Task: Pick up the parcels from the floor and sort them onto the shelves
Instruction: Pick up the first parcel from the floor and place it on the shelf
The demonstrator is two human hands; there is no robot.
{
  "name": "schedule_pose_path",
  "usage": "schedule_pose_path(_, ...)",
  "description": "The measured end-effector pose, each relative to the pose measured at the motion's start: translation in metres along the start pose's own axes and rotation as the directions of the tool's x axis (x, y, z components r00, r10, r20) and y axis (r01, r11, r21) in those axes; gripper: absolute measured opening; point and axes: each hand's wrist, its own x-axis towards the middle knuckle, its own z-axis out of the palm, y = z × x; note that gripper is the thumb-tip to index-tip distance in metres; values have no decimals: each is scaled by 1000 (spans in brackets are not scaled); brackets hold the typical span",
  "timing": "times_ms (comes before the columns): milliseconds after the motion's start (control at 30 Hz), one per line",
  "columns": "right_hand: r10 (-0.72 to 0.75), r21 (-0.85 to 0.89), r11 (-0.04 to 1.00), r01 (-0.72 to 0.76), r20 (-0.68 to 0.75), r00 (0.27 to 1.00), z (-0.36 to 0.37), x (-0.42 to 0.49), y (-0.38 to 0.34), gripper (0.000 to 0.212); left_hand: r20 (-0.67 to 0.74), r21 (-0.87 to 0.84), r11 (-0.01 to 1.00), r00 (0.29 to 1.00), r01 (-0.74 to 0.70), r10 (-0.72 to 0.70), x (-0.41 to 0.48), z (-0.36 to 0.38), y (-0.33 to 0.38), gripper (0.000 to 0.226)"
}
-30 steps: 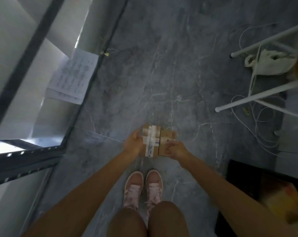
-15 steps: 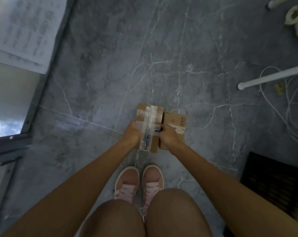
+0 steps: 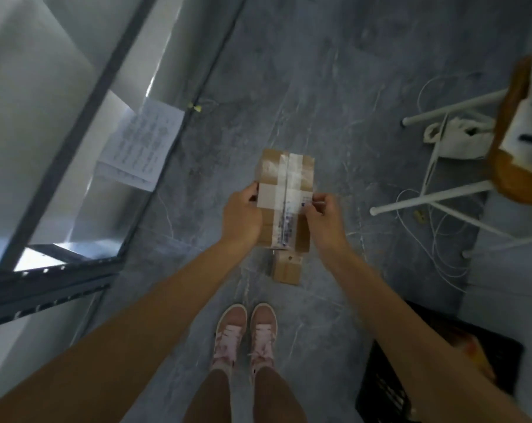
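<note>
We hold a taped cardboard parcel [image 3: 284, 198] at the centre of the frame, lifted clear of the floor [image 3: 319, 87]. Our left hand [image 3: 241, 216] is closed on its left edge and our right hand [image 3: 324, 216] on its right edge, fingers curled over the top face. The parcel's long axis runs up and down the frame, away from our body.

A second, smaller parcel [image 3: 286, 268] lies on the floor just below the held one in the frame, ahead of our shoes [image 3: 246, 334].

The shelves [image 3: 60, 261] fill the left of the frame, with printed sheets [image 3: 139, 148] lying on one level. We judge the carry must swing left, so the left hand is the nearer and leads.
</note>
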Motion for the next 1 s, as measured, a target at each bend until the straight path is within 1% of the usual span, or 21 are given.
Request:
schedule_pose_path(67,-31,31,999,31,-8,999,-31,-32,-49,4,-9,-7,997,997,-76,76,-29,-22,58,38)
schedule_pose_path(167,-76,104,992,75,3,997,-76,-84,-120,1,-46,123,965,970,-232,239,-74,-56,136,48)
schedule_pose_path(233,-133,149,980,129,21,991,-103,-119,-166,1,-59,129,952,956,-278,287,-103,-78,180,49)
schedule_pose_path(300,-187,175,968,180,25,982,-126,-155,-208,2,-80,85,949,947,-304,311,-134,-95,224,48)
schedule_pose_path(367,-252,206,948,241,25,968,-147,-187,-251,4,-147,5,944,933,-331,328,-163,-113,268,43)
schedule_pose_path(433,-333,193,927,322,23,943,-166,-216,-295,6,-224,-75,925,910,-374,349,-190,-131,312,40)
schedule_pose_path(533,-433,181,887,425,2,901,-192,-259,-358,23,-270,-224,862,879,-454,393,-230,-157,371,39)
schedule_pose_path(567,-465,180,870,460,-14,885,-199,-272,-376,26,-290,-239,842,863,-483,413,-242,-166,388,38)
schedule_pose_path(667,-567,154,807,569,-62,821,-220,-309,-419,27,-360,-225,785,798,-577,484,-274,-189,428,37)
schedule_pose_path(800,-659,125,734,668,-110,744,-237,-351,-451,33,-335,-284,727,775,-625,536,-312,-212,460,39)
schedule_pose_path(900,-710,126,678,724,-142,690,-239,-376,-461,35,-342,-284,686,739,-670,581,-334,-224,469,40)
schedule_pose_path(933,-714,138,669,730,-152,683,-237,-383,-462,36,-344,-279,676,728,-682,593,-339,-227,471,40)
schedule_pose_path(1000,-698,205,664,719,-176,694,-231,-396,-462,42,-345,-290,656,715,-697,608,-348,-234,473,39)
